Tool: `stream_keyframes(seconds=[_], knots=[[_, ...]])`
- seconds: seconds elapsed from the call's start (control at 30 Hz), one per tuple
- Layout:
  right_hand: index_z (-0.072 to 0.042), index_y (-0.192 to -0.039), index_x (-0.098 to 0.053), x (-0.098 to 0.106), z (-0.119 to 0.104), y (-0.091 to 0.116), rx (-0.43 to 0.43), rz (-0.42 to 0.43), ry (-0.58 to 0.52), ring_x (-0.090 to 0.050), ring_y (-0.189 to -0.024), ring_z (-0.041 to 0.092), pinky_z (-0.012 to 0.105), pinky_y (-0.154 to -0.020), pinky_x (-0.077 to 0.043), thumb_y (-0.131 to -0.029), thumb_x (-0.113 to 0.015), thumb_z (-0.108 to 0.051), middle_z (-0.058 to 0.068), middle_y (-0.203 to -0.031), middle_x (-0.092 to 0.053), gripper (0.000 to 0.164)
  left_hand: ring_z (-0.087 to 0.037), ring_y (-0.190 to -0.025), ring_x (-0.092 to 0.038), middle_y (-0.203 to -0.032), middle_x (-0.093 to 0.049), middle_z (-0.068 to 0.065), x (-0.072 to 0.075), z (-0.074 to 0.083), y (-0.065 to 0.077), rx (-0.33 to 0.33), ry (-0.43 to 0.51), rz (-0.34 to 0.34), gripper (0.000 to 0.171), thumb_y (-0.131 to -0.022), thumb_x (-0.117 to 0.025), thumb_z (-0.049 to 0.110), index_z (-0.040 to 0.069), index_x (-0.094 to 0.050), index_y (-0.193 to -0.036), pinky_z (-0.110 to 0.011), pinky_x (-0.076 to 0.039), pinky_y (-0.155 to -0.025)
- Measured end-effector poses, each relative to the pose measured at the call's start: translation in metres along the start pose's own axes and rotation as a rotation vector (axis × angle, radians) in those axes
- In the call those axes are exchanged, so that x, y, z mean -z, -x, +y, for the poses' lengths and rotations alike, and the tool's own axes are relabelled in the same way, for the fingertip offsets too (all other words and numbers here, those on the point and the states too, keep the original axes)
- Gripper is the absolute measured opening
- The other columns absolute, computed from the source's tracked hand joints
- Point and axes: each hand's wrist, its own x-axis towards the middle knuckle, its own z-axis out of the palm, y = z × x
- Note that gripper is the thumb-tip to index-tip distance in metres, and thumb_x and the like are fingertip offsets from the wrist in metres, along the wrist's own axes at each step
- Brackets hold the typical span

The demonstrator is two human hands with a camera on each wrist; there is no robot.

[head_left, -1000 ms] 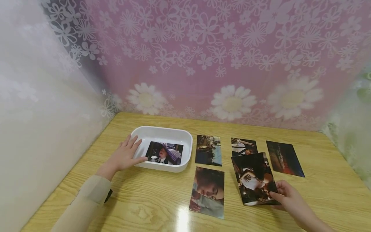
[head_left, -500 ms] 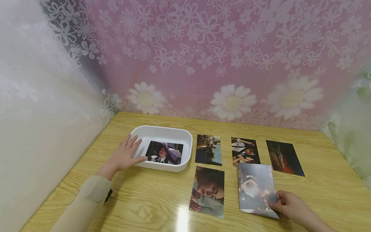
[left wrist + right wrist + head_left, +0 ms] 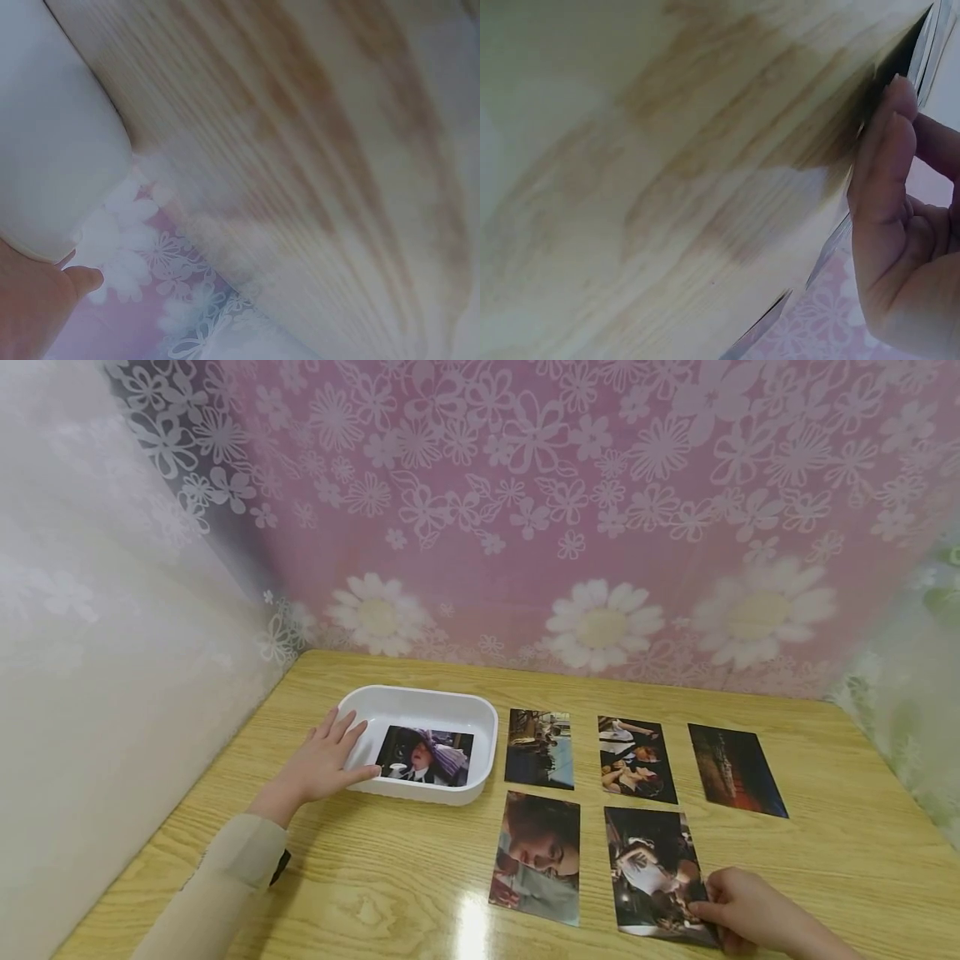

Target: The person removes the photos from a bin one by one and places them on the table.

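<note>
My right hand point(image 3: 750, 906) pinches the right edge of a dark photo print point(image 3: 652, 872), thumb on top, in the head view. That print lies low over the table at the front of the right-hand group. In the right wrist view, the fingers of the right hand point(image 3: 892, 187) reach along the dark edge of the print point(image 3: 909, 64). With fingers spread, my left hand point(image 3: 322, 764) rests on the left rim of a white plastic tray point(image 3: 435, 793). Inside the tray lies a photo print point(image 3: 427, 756) of a figure in a wide purple hat. The left wrist view shows the tray's side point(image 3: 60, 135) above the left hand point(image 3: 30, 307).
Several more prints lie flat: a street-like scene point(image 3: 540, 747), a face close-up point(image 3: 536, 856), figures in black and white point(image 3: 637, 760), and a dark red-blue one point(image 3: 738, 768). The wooden table point(image 3: 360, 877) meets a floral pink curtain point(image 3: 465, 568) behind.
The right hand has brought its tilted print down and toward me, nearly flat, uncovering the black-and-white print behind it. The left hand and tray have stayed in place.
</note>
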Motion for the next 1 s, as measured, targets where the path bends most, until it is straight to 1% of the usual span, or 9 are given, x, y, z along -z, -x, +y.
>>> stream_keyframes(seconds=[0.1,0.17,0.3,0.37,0.47,0.63,0.77,0.9,1.0], knots=[[-0.007,-0.061,-0.049,0.0,0.001,-0.001,0.015,0.01,0.064,-0.047,-0.039,0.012,0.025,-0.041,-0.038,-0.082,-0.062,-0.024,0.0,-0.046,-0.048,0.03,-0.039,-0.13,0.001,-0.143,-0.015,-0.021,0.001,0.0,0.001,0.004,0.003,0.0,0.084,-0.082,-0.044,0.061,0.001,-0.027,-0.138,-0.06,-0.013,-0.097],[-0.008,-0.056,-0.049,-0.002,0.0,-0.002,-0.004,0.024,0.119,-0.041,-0.038,0.01,0.024,-0.042,-0.035,-0.081,-0.062,-0.024,-0.002,-0.044,-0.043,0.033,-0.039,-0.13,0.001,-0.143,-0.016,-0.021,0.001,0.001,0.001,0.002,0.005,0.005,0.084,-0.082,-0.044,0.061,0.001,-0.027,-0.138,-0.061,-0.013,-0.097],[-0.009,-0.051,-0.048,-0.006,-0.003,-0.005,-0.127,0.079,0.235,-0.033,-0.039,0.009,0.024,-0.043,-0.031,-0.078,-0.065,-0.026,-0.003,-0.044,-0.037,0.036,-0.04,-0.13,-0.002,-0.142,-0.017,-0.021,0.001,0.002,0.002,0.001,0.0,0.015,0.084,-0.082,-0.044,0.061,0.0,-0.029,-0.138,-0.061,-0.014,-0.096],[-0.009,-0.052,-0.049,-0.007,-0.005,-0.006,-0.186,0.107,0.286,-0.034,-0.04,0.01,0.024,-0.044,-0.03,-0.077,-0.066,-0.026,-0.002,-0.044,-0.039,0.034,-0.041,-0.129,-0.003,-0.142,-0.018,-0.021,0.001,0.002,0.003,0.001,-0.003,0.018,0.084,-0.082,-0.044,0.061,0.0,-0.029,-0.137,-0.061,-0.014,-0.096],[-0.009,-0.058,-0.049,-0.006,-0.01,-0.007,-0.201,0.144,0.342,-0.036,-0.042,0.011,0.024,-0.044,-0.029,-0.077,-0.066,-0.027,0.0,-0.048,-0.042,0.031,-0.04,-0.13,-0.003,-0.142,-0.017,-0.021,0.002,0.002,0.002,0.005,-0.002,0.014,0.084,-0.082,-0.044,0.06,0.0,-0.029,-0.138,-0.06,-0.014,-0.097],[-0.012,-0.065,-0.051,0.005,-0.027,-0.008,-0.089,0.201,0.375,-0.035,-0.042,0.01,0.024,-0.042,-0.029,-0.08,-0.063,-0.029,-0.002,-0.049,-0.042,0.026,-0.04,-0.13,-0.002,-0.143,-0.017,-0.021,0.002,0.001,0.001,0.003,-0.004,0.015,0.083,-0.082,-0.045,0.06,0.001,-0.029,-0.138,-0.06,-0.014,-0.097],[-0.012,-0.072,-0.053,0.014,-0.047,-0.012,0.002,0.23,0.364,-0.04,-0.043,0.009,0.024,-0.041,-0.031,-0.082,-0.061,-0.029,-0.005,-0.052,-0.048,0.021,-0.04,-0.13,-0.003,-0.142,-0.018,-0.021,0.002,0.002,0.001,0.002,-0.007,0.019,0.083,-0.082,-0.045,0.06,0.001,-0.029,-0.138,-0.06,-0.015,-0.097],[-0.011,-0.078,-0.053,0.017,-0.069,-0.022,0.076,0.273,0.354,-0.041,-0.042,0.009,0.025,-0.041,-0.032,-0.083,-0.061,-0.026,-0.006,-0.054,-0.049,0.017,-0.04,-0.13,-0.004,-0.142,-0.018,-0.021,0.001,0.001,0.0,0.002,-0.011,0.016,0.083,-0.082,-0.044,0.06,0.001,-0.029,-0.138,-0.06,-0.015,-0.097],[-0.012,-0.081,-0.053,0.017,-0.085,-0.033,0.146,0.315,0.367,-0.037,-0.042,0.008,0.024,-0.041,-0.031,-0.083,-0.061,-0.023,-0.006,-0.054,-0.045,0.014,-0.04,-0.13,-0.003,-0.143,-0.017,-0.02,0.001,0.001,0.0,0.001,-0.009,0.014,0.083,-0.081,-0.044,0.061,0.001,-0.029,-0.138,-0.06,-0.014,-0.097]])
